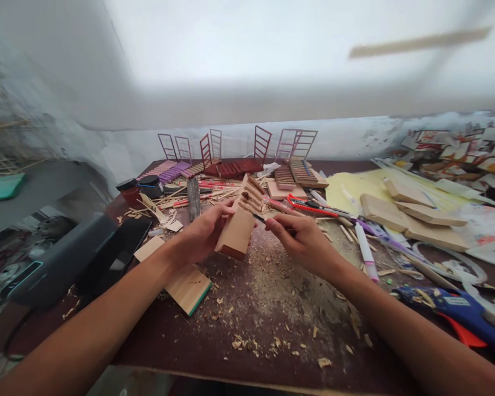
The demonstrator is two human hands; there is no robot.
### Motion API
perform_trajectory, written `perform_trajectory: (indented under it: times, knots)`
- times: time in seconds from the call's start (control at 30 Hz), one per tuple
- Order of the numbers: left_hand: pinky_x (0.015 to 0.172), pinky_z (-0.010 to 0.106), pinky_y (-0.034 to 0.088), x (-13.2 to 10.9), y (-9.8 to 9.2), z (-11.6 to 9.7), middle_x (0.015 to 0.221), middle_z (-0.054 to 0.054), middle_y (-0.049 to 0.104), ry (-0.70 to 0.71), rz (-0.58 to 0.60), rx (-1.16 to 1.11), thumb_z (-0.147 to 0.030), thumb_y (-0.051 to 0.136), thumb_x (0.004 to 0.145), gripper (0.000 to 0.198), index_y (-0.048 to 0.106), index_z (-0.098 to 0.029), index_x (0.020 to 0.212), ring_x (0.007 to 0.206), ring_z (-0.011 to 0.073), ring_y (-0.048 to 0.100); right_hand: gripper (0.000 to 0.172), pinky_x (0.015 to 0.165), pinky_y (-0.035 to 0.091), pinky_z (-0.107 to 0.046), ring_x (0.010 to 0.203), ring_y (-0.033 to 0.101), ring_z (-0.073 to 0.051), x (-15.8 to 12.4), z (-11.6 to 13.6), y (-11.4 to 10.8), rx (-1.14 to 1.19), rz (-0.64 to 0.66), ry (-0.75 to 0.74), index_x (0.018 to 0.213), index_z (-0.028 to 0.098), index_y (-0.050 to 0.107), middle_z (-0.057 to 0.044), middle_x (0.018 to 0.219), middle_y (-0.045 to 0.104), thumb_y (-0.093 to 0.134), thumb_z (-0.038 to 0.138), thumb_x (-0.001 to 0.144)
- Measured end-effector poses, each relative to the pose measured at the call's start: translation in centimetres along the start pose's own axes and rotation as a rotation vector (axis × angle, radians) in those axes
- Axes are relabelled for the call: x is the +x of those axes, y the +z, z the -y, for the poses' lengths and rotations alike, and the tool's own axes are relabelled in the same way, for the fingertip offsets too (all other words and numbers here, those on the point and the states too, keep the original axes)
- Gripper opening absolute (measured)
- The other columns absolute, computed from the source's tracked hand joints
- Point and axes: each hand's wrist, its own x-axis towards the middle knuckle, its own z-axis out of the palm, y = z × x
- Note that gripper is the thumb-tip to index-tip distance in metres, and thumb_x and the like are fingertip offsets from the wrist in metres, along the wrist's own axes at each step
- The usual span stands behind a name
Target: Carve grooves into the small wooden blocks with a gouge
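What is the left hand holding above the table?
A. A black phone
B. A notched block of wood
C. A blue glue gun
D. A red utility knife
B: the left hand grips the notched wood block, while the right hand touches a small blade to it.

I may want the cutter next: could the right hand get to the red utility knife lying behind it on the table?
Probably yes. The red utility knife lies in the open just beyond the right hand, with nothing stacked over it. But that hand already pinches a small tool against the notched wooden block, so it isn't free.
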Motion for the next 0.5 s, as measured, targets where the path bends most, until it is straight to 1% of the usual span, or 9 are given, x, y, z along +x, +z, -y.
perform_trajectory:
  times: [0.07,0.13,0.2,0.3,0.37,0.5]
  knots:
    - [0.079,0.029,0.056,0.1,0.0,0.4,0.123,0.011,0.069,0.076,-0.075,0.066,-0.037,0.073,0.084,0.057,0.056,-0.024,0.137,0.098,0.0198,0.069,0.041,0.091,0.047,-0.044,0.093,0.063,-0.025,-0.1,0.6,-0.1,0.000,-0.013,-0.011,0.073,0.023,0.065,-0.005,0.069,0.061,0.047,0.043,0.104]
    - [0.083,0.030,0.057,0.2,-0.3,0.9,0.124,0.010,0.067,0.123,-0.098,0.129,-0.035,0.080,0.081,0.063,0.057,-0.025,0.138,0.103,0.0207,0.068,0.042,0.091,0.047,-0.044,0.088,0.062,-0.023,-0.2,1.1,-0.2,-0.003,-0.026,-0.014,0.072,0.023,0.063,-0.003,0.066,0.058,0.046,0.043,0.105]
    - [0.089,0.034,0.057,0.2,-0.5,1.3,0.123,0.011,0.066,0.163,-0.076,0.167,-0.034,0.082,0.080,0.064,0.057,-0.023,0.138,0.107,0.0217,0.067,0.042,0.093,0.046,-0.045,0.082,0.060,-0.021,-0.2,1.3,-0.2,-0.006,-0.037,-0.013,0.072,0.023,0.062,-0.002,0.064,0.055,0.045,0.044,0.105]
    - [0.093,0.036,0.056,0.2,-0.7,1.4,0.121,0.011,0.066,0.228,-0.042,0.214,-0.033,0.082,0.081,0.062,0.059,-0.021,0.137,0.109,0.0227,0.066,0.040,0.095,0.045,-0.044,0.078,0.057,-0.019,-0.2,1.3,-0.1,-0.004,-0.040,-0.010,0.074,0.023,0.062,-0.001,0.066,0.057,0.045,0.043,0.105]
    - [0.093,0.035,0.055,0.3,-0.7,1.4,0.120,0.010,0.067,0.252,-0.052,0.250,-0.032,0.083,0.080,0.062,0.059,-0.021,0.136,0.109,0.0221,0.066,0.040,0.093,0.045,-0.044,0.076,0.056,-0.019,-0.2,1.2,-0.1,-0.002,-0.036,-0.005,0.075,0.023,0.063,-0.002,0.068,0.059,0.046,0.043,0.105]
    - [0.094,0.035,0.054,0.4,-0.7,1.3,0.122,0.009,0.065,0.274,-0.131,0.285,-0.030,0.087,0.075,0.062,0.059,-0.021,0.130,0.108,0.0209,0.066,0.040,0.082,0.045,-0.039,0.071,0.054,-0.017,-0.4,0.9,-0.1,0.001,0.013,0.020,0.078,0.022,0.064,-0.003,0.074,0.064,0.044,0.043,0.105]
